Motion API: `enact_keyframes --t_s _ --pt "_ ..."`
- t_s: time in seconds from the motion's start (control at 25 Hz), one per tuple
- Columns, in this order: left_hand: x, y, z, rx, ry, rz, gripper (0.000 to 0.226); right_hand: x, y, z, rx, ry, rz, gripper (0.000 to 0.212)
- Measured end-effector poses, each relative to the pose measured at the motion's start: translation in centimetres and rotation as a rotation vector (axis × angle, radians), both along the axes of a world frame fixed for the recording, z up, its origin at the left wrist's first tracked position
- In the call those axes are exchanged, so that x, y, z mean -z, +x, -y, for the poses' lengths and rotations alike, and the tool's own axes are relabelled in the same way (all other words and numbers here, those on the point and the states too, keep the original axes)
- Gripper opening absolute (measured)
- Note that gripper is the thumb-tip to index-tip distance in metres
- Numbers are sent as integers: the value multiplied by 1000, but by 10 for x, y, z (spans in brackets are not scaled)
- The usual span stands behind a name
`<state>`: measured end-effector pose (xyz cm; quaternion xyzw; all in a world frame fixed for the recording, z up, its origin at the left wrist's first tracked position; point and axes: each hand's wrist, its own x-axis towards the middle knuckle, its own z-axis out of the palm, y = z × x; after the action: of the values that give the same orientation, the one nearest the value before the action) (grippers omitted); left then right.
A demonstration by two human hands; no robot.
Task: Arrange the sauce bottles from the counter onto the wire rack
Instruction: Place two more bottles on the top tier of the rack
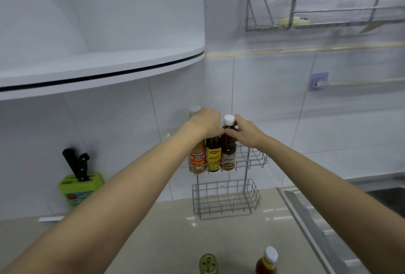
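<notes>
A two-tier wire rack (252, 159) stands on the counter against the tiled wall. Its upper basket holds three bottles side by side: an orange-sauce bottle (197, 159) at the left, a dark bottle with a yellow label (213, 155) in the middle, and a brown bottle with a white cap (228, 148) at the right. My left hand (206, 123) is closed over the top of the yellow-label bottle. My right hand (243, 131) grips the neck of the brown bottle. The lower basket (225, 199) is empty. Two more bottles stand at the near counter edge: a gold-capped one (208, 264) and an amber one (267, 261).
A green knife block (79, 188) with black-handled knives stands at the left by the wall. A curved white shelf (98, 70) overhangs the left side. A steel sink edge (317, 225) runs along the right. A metal dish rack (328, 10) hangs high on the wall.
</notes>
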<state>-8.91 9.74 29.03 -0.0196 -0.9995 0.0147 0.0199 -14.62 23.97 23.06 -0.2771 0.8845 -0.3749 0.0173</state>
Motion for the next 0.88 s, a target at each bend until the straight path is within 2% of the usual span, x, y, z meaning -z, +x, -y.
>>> enact_keyframes --t_s 0.16,0.52,0.8,0.88 --pt "-5 -1 12 -1 179 106 19 3 1 0 15 -64 -5 29" --pt "0 -5 13 0 186 125 20 8 1 3 53 -12 -91 32" --pt "6 8 4 -41 198 45 16 7 10 1 34 -85 17 31" --pt "7 12 2 -43 151 19 16 3 12 1 34 -66 64 35"
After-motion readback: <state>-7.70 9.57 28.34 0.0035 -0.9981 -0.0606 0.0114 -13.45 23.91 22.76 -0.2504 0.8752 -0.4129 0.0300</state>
